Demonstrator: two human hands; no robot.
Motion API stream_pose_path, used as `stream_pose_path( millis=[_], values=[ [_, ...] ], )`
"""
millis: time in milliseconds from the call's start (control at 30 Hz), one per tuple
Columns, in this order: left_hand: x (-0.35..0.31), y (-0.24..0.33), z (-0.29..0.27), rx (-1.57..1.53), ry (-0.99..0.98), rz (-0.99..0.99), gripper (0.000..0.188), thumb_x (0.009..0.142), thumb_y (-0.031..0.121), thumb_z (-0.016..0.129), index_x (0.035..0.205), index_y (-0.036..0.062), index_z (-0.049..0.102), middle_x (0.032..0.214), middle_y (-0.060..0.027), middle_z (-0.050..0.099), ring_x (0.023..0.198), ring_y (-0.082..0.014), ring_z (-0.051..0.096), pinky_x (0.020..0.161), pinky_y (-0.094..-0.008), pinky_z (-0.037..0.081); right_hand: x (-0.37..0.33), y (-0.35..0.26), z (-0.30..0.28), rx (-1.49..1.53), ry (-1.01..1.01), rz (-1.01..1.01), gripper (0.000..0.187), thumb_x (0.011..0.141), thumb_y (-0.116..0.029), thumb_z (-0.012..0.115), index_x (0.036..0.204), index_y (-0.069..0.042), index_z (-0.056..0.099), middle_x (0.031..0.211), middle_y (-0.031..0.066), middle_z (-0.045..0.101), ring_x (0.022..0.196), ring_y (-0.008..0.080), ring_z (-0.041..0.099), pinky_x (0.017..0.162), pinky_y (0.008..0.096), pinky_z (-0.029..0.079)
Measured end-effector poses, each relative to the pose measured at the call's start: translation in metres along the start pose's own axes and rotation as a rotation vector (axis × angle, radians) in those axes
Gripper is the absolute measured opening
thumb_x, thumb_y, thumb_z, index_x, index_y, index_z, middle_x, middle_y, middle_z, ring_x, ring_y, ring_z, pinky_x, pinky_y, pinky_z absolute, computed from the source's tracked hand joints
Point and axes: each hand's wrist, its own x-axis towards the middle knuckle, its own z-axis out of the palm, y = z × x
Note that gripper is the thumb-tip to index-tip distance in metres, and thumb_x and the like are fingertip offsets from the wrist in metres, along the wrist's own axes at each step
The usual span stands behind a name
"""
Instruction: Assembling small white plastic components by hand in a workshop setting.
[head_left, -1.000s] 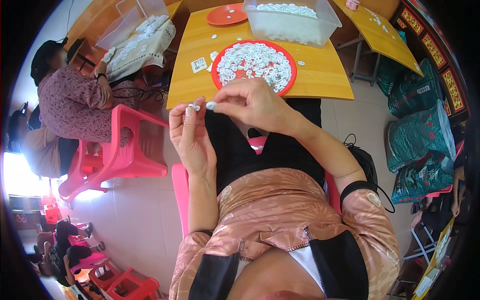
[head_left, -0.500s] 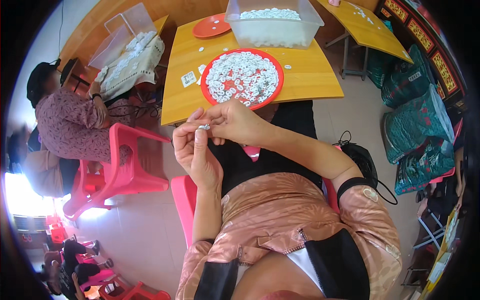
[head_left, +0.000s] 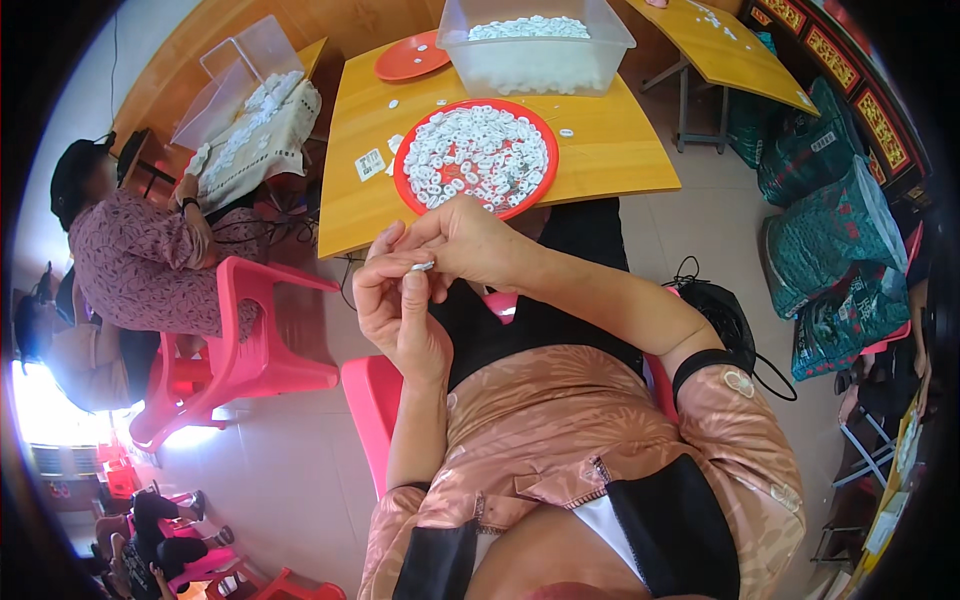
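Observation:
Between the thumb and bent forefinger of my left hand [head_left: 405,310] is a small white plastic piece [head_left: 422,266], pinched above my lap. My right hand [head_left: 468,240] comes in from the right with curled fingers, its fingertips closed at the right end of that same piece; its thumb is mostly hidden. Just beyond both hands, a round red tray [head_left: 549,150] sits near the table's front edge. It is heaped with small white oval pieces [head_left: 475,140] with holes in them.
On the yellow wooden table [head_left: 620,160] stand a clear plastic bin [head_left: 540,70] of white pieces and a red plate [head_left: 410,58]. A printed paper square [head_left: 370,164] lies left. A seated person [head_left: 150,240] works left on a pink chair [head_left: 250,330]. Green sacks [head_left: 830,240] stand right.
My two hands have shifted slightly right and down with the white piece, which lies flatter between the fingers. The view has moved a little; the table things stand as before.

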Motion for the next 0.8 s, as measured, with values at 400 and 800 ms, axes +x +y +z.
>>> stream_pose_path(
  millis=[400, 800],
  values=[
    [0.005, 0.003, 0.005, -0.056, 0.054, -0.049, 0.008, 0.1, 0.009, 0.067, 0.103, 0.0042, 0.061, 0.1, -0.0079, 0.072, 0.146, -0.0353, 0.043, 0.119, -0.0509, 0.033, 0.006, 0.0, -0.011, 0.166, -0.058, 0.116, 0.022, 0.098, -0.015, 0.07, 0.106, 0.006, 0.076, 0.093, 0.0116, 0.075, 0.08, 0.0166, 0.074, 0.067, 0.0288, 0.063],
    [0.009, -0.003, 0.007, -0.032, -0.036, 0.051, 0.011, 0.101, 0.009, 0.064, 0.105, 0.005, 0.055, 0.093, -0.0095, 0.066, 0.104, -0.0227, 0.062, 0.121, -0.0512, 0.03, 0.017, 0.001, -0.026, 0.328, -0.219, 0.178, 0.027, 0.103, -0.019, 0.067, 0.122, 0.0, 0.067, 0.1, 0.0041, 0.068, 0.086, 0.0097, 0.066, 0.077, 0.025, 0.056]
  ],
)
